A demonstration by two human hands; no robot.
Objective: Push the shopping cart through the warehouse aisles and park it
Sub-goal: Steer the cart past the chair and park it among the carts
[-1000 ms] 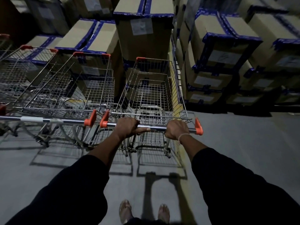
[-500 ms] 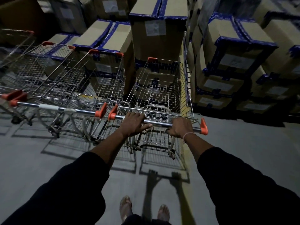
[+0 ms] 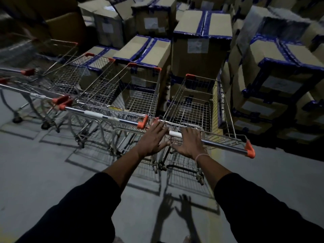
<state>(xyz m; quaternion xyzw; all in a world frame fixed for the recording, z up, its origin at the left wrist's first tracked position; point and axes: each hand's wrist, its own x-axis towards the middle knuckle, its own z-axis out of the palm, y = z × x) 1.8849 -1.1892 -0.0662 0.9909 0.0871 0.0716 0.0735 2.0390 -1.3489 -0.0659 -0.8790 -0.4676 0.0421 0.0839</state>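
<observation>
Shopping cart (image 3: 194, 109) sits at the right end of the cart row (image 3: 98, 95), nose against the taped boxes (image 3: 201, 55), handle bar (image 3: 222, 145) running left-right just ahead of the hands. Left hand (image 3: 152, 139) and right hand (image 3: 188, 142): both grips spread, fingers splayed, over the bar's left half, clasping nothing. Looks parked. Right hand is nearer mid-bar if it needs a nudge.
</observation>
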